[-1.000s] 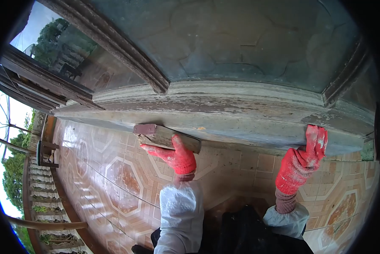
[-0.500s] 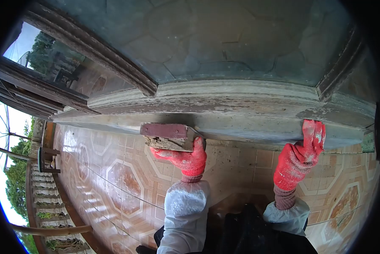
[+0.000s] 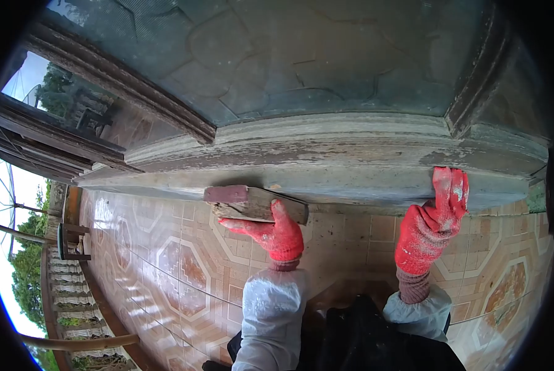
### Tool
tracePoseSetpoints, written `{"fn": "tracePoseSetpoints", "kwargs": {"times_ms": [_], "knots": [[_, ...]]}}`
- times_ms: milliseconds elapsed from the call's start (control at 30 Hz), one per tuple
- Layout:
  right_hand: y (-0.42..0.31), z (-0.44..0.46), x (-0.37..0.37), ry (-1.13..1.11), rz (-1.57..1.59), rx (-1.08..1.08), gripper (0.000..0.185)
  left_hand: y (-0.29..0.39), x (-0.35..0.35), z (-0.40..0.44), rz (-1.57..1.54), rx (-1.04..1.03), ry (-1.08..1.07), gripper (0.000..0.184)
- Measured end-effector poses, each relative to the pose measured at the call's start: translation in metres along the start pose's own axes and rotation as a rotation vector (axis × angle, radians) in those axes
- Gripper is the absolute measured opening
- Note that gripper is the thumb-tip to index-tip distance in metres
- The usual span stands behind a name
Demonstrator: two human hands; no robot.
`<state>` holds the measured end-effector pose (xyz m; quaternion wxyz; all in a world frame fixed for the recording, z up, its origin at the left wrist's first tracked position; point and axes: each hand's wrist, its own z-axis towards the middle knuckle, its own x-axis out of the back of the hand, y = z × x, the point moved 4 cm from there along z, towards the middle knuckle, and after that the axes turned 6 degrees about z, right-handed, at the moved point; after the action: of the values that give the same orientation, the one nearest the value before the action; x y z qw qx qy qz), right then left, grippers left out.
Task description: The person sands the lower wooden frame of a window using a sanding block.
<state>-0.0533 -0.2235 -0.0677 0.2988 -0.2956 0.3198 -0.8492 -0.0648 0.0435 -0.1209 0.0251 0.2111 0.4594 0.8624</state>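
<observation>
My left hand point(image 3: 270, 236), in a dusty red glove, grips a worn wooden block point(image 3: 261, 204) with a reddish-brown sheet like sandpaper point(image 3: 226, 194) on its left end. The thumb lies over the block's near face and the other fingers reach under it. The block is against the grey lower ledge of the weathered window sill point(image 3: 345, 179). My right hand point(image 3: 432, 226), gloved in red too, leans on that ledge farther right. Two of its fingers stretch forward onto the ledge while the others are bent; nothing shows in it.
Above the sill are patterned glass point(image 3: 326, 62) and peeling brown frame bars point(image 3: 122, 83). Below lies a patterned tile floor point(image 3: 190, 266). A balustrade point(image 3: 73, 297) runs along the left, with a small bench point(image 3: 73, 241) near it. A dark shape stands at the far right.
The block has turned in my left hand's grip, showing more bare wood and less of the reddish sheet. My thumb has moved onto its near face. The right hand stays on the ledge.
</observation>
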Motion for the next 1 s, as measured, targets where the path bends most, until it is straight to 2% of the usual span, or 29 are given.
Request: {"fn": "tracePoseSetpoints", "kwargs": {"times_ms": [67, 100, 167, 233, 267, 333, 367, 400, 467, 500, 533, 600, 633, 667, 733, 767, 800, 867, 933, 1000], "knots": [[-0.001, -0.001, 0.000, -0.004, 0.019, -0.004, 0.046, 0.038, 0.007, -0.002, -0.274, -0.051, 0.054, 0.118], [-0.003, 0.000, -0.001, -0.007, 0.034, -0.021, 0.047, 0.025, 0.006, -0.004, -0.055, -0.221, 0.021, 0.122], [-0.004, 0.007, -0.003, 0.008, 0.062, -0.056, 0.059, -0.003, 0.002, -0.009, -0.008, -0.213, -0.042, 0.120], [-0.013, 0.014, 0.000, -0.004, -0.179, 0.074, 0.057, -0.003, -0.003, -0.005, 0.152, -0.128, -0.108, 0.118], [-0.009, 0.011, 0.001, 0.001, -0.180, 0.073, 0.057, -0.001, -0.004, -0.008, 0.148, -0.131, -0.110, 0.118], [0.012, -0.006, 0.000, -0.008, 0.032, -0.046, 0.048, -0.003, -0.002, -0.021, -0.058, 0.086, -0.116, 0.120], [0.023, -0.013, -0.001, -0.009, 0.101, -0.085, 0.045, 0.026, -0.007, -0.022, -0.483, 0.162, -0.064, 0.122], [0.029, -0.017, -0.002, -0.017, 0.114, -0.081, 0.050, 0.022, -0.008, -0.026, -0.479, 0.166, -0.069, 0.122], [0.028, -0.017, 0.000, -0.036, 0.128, -0.075, 0.055, 0.017, -0.005, -0.035, -0.038, -0.199, -0.091, 0.123], [0.011, -0.005, -0.001, -0.016, 0.041, -0.043, 0.057, 0.001, -0.007, -0.041, 0.155, -0.250, -0.081, 0.123], [-0.001, 0.005, -0.001, 0.010, -0.048, -0.011, 0.059, -0.001, -0.009, -0.040, 0.147, -0.256, -0.074, 0.123], [-0.003, 0.009, -0.001, 0.012, -0.033, -0.009, 0.059, -0.012, -0.016, -0.040, -0.060, -0.066, -0.259, 0.123], [-0.003, 0.008, 0.000, 0.004, -0.023, -0.010, 0.060, -0.022, -0.015, -0.041, 0.111, -0.130, -0.220, 0.121], [-0.004, 0.006, 0.002, 0.003, -0.027, -0.016, 0.060, -0.001, -0.013, -0.041, 0.113, -0.130, -0.227, 0.121], [-0.003, 0.004, 0.002, -0.054, 0.094, -0.057, 0.061, 0.034, -0.012, -0.044, -0.547, 0.137, -0.130, 0.115], [-0.002, 0.004, 0.003, -0.074, 0.130, -0.073, 0.061, 0.037, -0.008, -0.045, -0.385, -0.035, -0.131, 0.113], [-0.004, 0.006, 0.003, -0.070, 0.087, -0.038, 0.061, 0.034, -0.006, -0.048, -0.378, -0.030, -0.133, 0.113], [-0.008, 0.012, 0.001, -0.051, 0.057, 0.013, 0.062, 0.044, -0.008, -0.050, 0.140, -0.407, -0.024, 0.116], [-0.004, 0.014, -0.001, -0.030, 0.096, -0.064, 0.062, 0.025, -0.013, -0.056, 0.106, -0.424, -0.050, 0.116], [-0.007, 0.014, 0.000, -0.028, 0.074, -0.028, 0.062, -0.001, -0.020, -0.058, 0.044, -0.165, -0.157, 0.117]]}}
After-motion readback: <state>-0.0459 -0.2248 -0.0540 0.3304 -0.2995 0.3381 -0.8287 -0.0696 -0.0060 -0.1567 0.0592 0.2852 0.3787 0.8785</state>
